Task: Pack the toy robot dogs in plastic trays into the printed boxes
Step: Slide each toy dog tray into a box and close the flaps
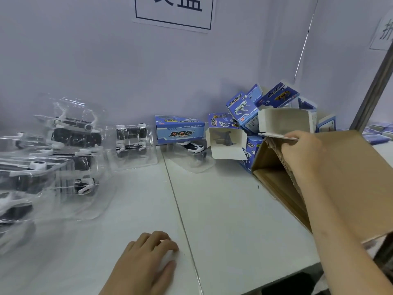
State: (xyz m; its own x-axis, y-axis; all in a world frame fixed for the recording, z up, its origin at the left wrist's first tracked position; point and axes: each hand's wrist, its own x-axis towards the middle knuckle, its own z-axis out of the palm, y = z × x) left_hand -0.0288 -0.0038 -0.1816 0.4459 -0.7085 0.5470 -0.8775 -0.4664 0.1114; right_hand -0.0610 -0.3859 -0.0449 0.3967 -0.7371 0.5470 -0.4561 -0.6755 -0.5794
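Observation:
Several clear plastic trays with black-and-white toy robot dogs lie piled at the left of the white table. One more tray with a dog lies in front of a closed blue printed box. A heap of blue printed boxes stands at the back right, and some gape open, such as an open box. My right hand grips the white flap of an open printed box above a brown carton. My left hand rests on the table near me with loosely curled fingers, holding nothing.
A brown cardboard carton lies on its side at the right, its mouth facing left. A seam runs down the table. A wall with a paper sign closes the back. Blue packs lie far right.

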